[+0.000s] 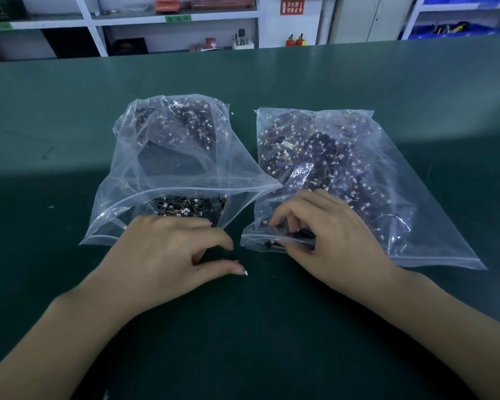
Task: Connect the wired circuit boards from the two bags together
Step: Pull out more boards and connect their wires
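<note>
Two clear zip-top plastic bags lie side by side on a dark green bench mat (pixel 272 327), both in the middle of the frame. The left bag (pixel 145 174) sits left of centre with its mouth gaping open toward the bottom of the frame; small dark circuit boards (pixel 191 209) with thin coloured wires and white plug connectors show just inside the mouth, and more are heaped at its far end. The right bag (pixel 401 203) lies flatter, right of centre, packed with the same kind of dark wired boards (pixel 324 157) dotted with white connectors.

The left hand (pixel 168 255) is at lower centre-left, just in front of the left bag's mouth, palm down. Its thumb and forefinger are curled toward each other with a gap between them, and a tiny white connector (pixel 246 273) sits at the thumb tip; whether the hand actually grips it cannot be told.

The right hand (pixel 324 241) rests on the near edge of the right bag, its fingers curled and reaching in at the bag's mouth, pinching a dark board (pixel 300 233) there.

Along the top of the frame stand white shelving (pixel 93 23), a red wall sign (pixel 292 7) and, at upper right, blue bins (pixel 445 31)
</note>
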A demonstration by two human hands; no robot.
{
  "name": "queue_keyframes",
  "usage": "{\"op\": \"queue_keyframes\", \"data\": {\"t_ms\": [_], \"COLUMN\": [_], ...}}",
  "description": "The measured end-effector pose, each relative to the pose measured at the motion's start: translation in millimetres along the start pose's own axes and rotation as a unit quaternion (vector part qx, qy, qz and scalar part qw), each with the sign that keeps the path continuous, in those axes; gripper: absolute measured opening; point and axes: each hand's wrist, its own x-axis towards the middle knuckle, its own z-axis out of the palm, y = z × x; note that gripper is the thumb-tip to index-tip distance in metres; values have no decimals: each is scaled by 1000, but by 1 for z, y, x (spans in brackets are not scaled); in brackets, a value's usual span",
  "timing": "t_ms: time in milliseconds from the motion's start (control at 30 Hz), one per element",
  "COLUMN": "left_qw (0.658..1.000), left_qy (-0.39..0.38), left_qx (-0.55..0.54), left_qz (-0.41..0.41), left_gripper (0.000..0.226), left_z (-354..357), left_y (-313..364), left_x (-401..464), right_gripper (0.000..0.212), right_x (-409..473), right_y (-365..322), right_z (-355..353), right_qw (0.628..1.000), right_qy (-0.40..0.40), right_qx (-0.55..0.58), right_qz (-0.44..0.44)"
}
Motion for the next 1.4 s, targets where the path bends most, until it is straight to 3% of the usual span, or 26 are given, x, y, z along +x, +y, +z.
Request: {"op": "queue_keyframes", "data": {"t_ms": [200,467,700,1100,1400], "left_qw": [999,999,990,962,947], "left_qy": [-37,18,111,161,169], "left_qx": [-33,-14,-82,-216,-258], "left_qz": [23,41,32,-40,-90], "left_gripper": [34,23,11,14,21], "left_z": [0,11,20,26,28], "left_y": [-1,13,29,34,34], "left_x": [0,0,2,6,3], "right_gripper": [25,18,43,7,8], "right_x": [-1,-2,1,-3,0], "right_y": [-3,-10,-7,-10,-10], "right_z": [0,-2,-2,-1,-5], "right_qw": [1000,996,993,990,977], "right_qy": [1,20,14,-5,50], "right_qx": [24,84,115,131,204], "right_qz": [-1,-9,-13,-48,-32]}}
